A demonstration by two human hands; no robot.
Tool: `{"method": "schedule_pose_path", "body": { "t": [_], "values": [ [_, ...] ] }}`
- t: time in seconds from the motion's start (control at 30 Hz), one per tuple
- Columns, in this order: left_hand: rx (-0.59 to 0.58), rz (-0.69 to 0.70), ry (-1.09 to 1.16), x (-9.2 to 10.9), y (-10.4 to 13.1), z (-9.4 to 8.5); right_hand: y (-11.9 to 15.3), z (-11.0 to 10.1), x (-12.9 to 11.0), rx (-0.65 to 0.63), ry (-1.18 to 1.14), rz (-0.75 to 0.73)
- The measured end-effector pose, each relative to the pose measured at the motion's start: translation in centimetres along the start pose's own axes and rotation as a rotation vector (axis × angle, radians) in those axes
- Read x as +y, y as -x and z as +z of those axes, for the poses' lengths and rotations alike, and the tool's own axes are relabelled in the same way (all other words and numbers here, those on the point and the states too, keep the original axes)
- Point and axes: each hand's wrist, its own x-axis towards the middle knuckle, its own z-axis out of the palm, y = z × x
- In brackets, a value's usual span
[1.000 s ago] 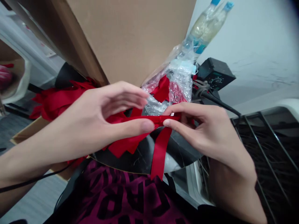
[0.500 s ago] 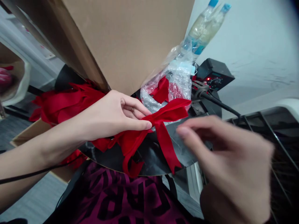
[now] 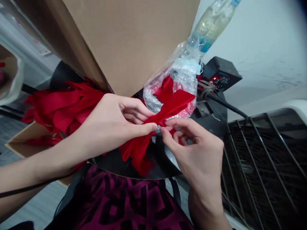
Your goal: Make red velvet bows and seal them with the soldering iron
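A red velvet ribbon bow (image 3: 176, 103) is held over the round black tabletop (image 3: 165, 167), its loop pointing up and right. My left hand (image 3: 115, 119) comes in from the left and pinches the bow near its middle between thumb and fingers. Fingertips of my right hand (image 3: 194, 145) are closed on the ribbon just right of that centre; they partly cover the knot and a hanging tail. Behind the bow lies a clear plastic bag (image 3: 153, 100) with more red pieces in it. A heap of red ribbons (image 3: 62, 107) lies to the left.
A tall cardboard box (image 3: 136, 41) rises behind my hands. Plastic bottles (image 3: 213, 24) stand at the back right, near a black control box (image 3: 223, 73) with a red light and a cable. A metal rack (image 3: 259, 159) is at the right, an open carton (image 3: 21, 142) low at the left.
My right hand has moved left from beside the bow and now pinches the ribbon near its centre. My left hand keeps its hold. The view has shifted slightly.
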Motion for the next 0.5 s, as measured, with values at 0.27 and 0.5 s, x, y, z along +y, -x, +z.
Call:
{"method": "schedule_pose_path", "body": {
  "t": [0.27,0.5],
  "values": [
    [-0.017,-0.211,0.162,-0.2,-0.8,-0.1,-1.7,-0.9,2.1,-0.101,0.246,-0.55],
    [-0.072,-0.297,0.307,-0.8,-0.4,-0.4,-3.0,-1.0,4.4,-0.081,0.297,-0.85]
  ]
}}
